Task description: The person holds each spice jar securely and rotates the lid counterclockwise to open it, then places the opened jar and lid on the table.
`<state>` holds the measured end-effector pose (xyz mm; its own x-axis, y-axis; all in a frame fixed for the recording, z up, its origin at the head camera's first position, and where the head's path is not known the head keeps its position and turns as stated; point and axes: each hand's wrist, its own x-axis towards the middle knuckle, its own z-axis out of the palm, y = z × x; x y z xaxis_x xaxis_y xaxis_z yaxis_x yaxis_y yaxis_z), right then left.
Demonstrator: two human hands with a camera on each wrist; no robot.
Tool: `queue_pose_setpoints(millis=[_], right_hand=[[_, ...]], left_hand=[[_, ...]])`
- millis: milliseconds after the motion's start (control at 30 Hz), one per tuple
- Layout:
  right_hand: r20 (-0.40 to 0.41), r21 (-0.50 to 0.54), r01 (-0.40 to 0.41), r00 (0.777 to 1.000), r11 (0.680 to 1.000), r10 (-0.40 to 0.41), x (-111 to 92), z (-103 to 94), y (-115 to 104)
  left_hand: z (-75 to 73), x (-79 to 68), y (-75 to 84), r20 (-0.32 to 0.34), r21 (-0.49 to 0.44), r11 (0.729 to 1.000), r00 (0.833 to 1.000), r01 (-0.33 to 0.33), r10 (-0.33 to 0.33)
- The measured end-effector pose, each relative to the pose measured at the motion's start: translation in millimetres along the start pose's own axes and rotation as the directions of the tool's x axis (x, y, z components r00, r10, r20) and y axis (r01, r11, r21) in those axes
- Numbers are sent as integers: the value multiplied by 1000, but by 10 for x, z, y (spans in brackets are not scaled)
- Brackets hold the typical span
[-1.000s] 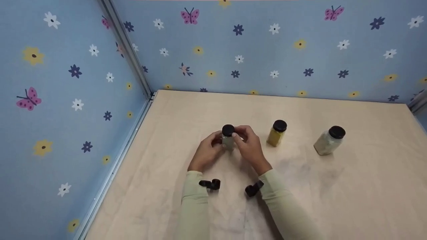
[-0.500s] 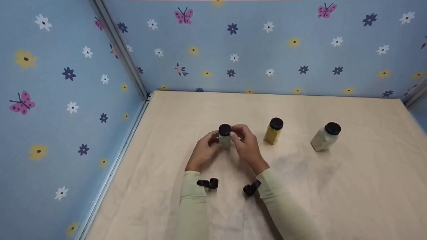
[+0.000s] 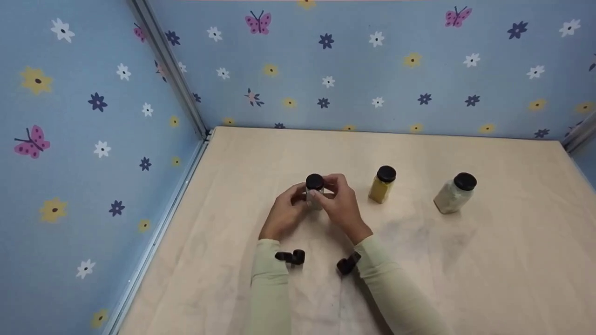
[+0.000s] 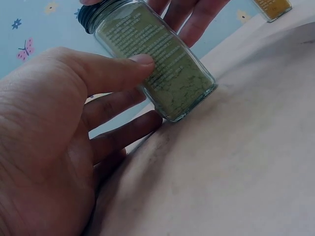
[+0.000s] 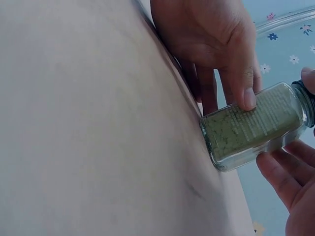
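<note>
Green jar [image 4: 170,64]: upright in mid-counter, between left grip [image 3: 286,211] and right grip [image 3: 342,204]; base down at the counter, apparently touching.
Glass: clear, square-sided, with rounded shoulders.
Filling: green, crumbly-looking, reaching well up the sides.
Print: rows of pale lettering on one face, too small to read.
Lid [image 3: 314,181]: black, round, seated on the neck.
Left grip: pinching the green jar from the left, thumb flat across the printed face, fingers at the far side, low down.
Right grip: pinching the green jar from the right, thumb up by the lid, fingers bent round behind and touching the glass in the right wrist view.
Yellow jar [image 3: 381,190]: black-capped, just to the right of right grip, touching neither grip; a corner also visible at the top of the left wrist view.
Pale jar [image 3: 452,197]: wider, black-capped too, farther right, well apart from the yellow jar.
Sleeves [image 3: 271,293]: pale green, down to both wrists.
Wrist cameras [image 3: 298,257]: small, black, one on each sleeve.
Counter [image 3: 512,242]: covered in cream cloth, faintly creased and smudged.
Walls [image 3: 354,60]: blue, printed with flowers and pink butterflies.
Post [image 3: 172,65]: grey, in the left corner.
</note>
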<state>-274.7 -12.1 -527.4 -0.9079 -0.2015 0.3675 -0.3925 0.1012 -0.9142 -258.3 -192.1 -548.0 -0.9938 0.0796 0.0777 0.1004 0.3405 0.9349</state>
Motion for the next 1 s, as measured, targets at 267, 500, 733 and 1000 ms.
queue_pose_setpoints(millis=[267, 500, 733, 1000], right_hand=[[-19, 26, 3, 1000, 1000, -2, -24, -19, -181], [13, 16, 30, 999, 999, -30, -64, -55, -365], [28, 35, 24, 999, 999, -25, -68, -73, -363], [29, -5, 32, 999, 999, -32, -77, -73, -370]], left_hand=[[0, 14, -10, 8, 6, 1000, 1000, -21, 21], [4, 14, -12, 5, -15, 1000, 1000, -11, 11], [20, 8, -11, 1, -11, 1000, 1000, -10, 10], [13, 3, -20, 2, -5, 1000, 1000, -5, 6]])
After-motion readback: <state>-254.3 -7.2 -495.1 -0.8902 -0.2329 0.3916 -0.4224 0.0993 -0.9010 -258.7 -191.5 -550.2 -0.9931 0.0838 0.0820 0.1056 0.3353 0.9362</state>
